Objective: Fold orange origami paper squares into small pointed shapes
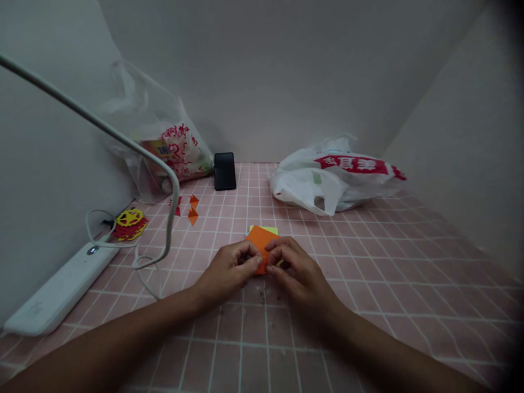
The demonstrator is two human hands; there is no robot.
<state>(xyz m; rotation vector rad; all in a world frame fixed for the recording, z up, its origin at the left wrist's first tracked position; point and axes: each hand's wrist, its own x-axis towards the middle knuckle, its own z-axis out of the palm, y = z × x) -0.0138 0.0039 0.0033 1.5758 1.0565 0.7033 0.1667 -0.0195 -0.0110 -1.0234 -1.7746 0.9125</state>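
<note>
An orange sheet of paper [262, 238] is between my hands, with one corner towards me. My left hand [231, 266] pinches its left lower edge between thumb and curled forefinger. At the right lower edge, my right hand [298, 271] has thumb and fingertips closed on the same sheet. Yellow paper [271, 230] shows beyond the orange sheet's far edge. A small yellow bit is also visible between the fingers of my right hand; what it belongs to is hidden.
To the left lie small folded orange pieces [192, 216], a red one [177, 206] and stacked red and yellow cutouts [130, 218]. A white power strip [61, 289] and a pale cable [174, 202] are nearer. Behind are a phone [225, 171], a clear bag [180, 147] and a white bag [303, 183].
</note>
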